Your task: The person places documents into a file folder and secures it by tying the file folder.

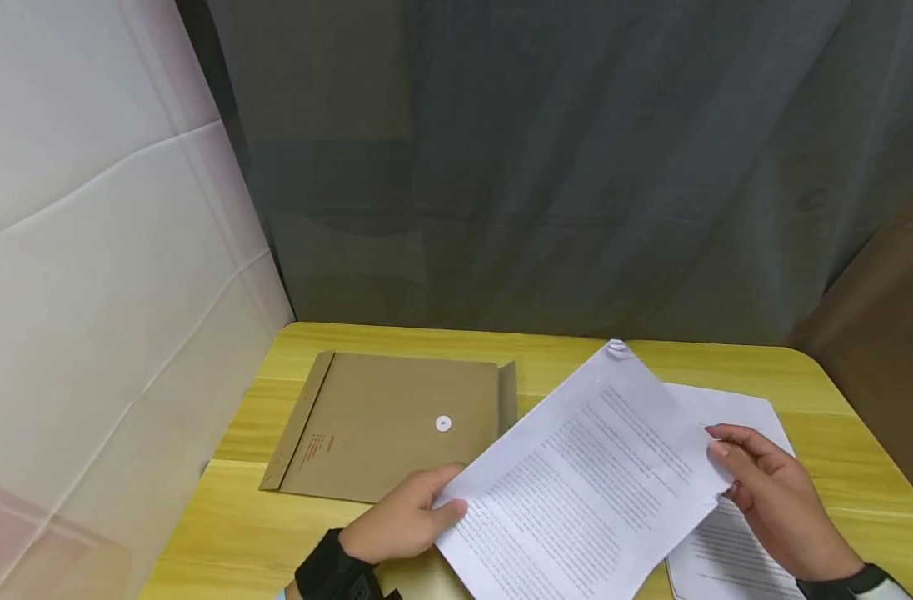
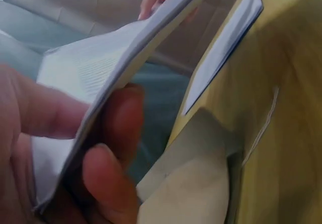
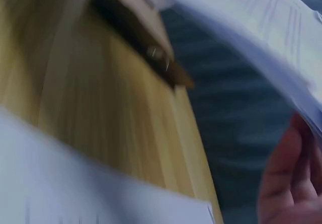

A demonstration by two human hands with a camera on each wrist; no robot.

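A stapled sheaf of printed white papers (image 1: 584, 483) is lifted above the yellow table (image 1: 224, 517), tilted. My left hand (image 1: 415, 521) pinches its left edge, thumb on top and fingers under it, as the left wrist view shows with the papers (image 2: 95, 78) between thumb and fingers (image 2: 108, 183). My right hand (image 1: 764, 492) grips the sheaf's right edge; the right wrist view shows its fingers (image 3: 287, 178) under the papers (image 3: 261, 22). More printed sheets (image 1: 726, 550) lie flat on the table beneath, at right.
A brown string-tie envelope (image 1: 389, 425) lies flat on the table's left half, with a white button closure (image 1: 443, 423). A white panel (image 1: 89, 292) stands along the left side and a grey curtain (image 1: 546, 167) hangs behind the table.
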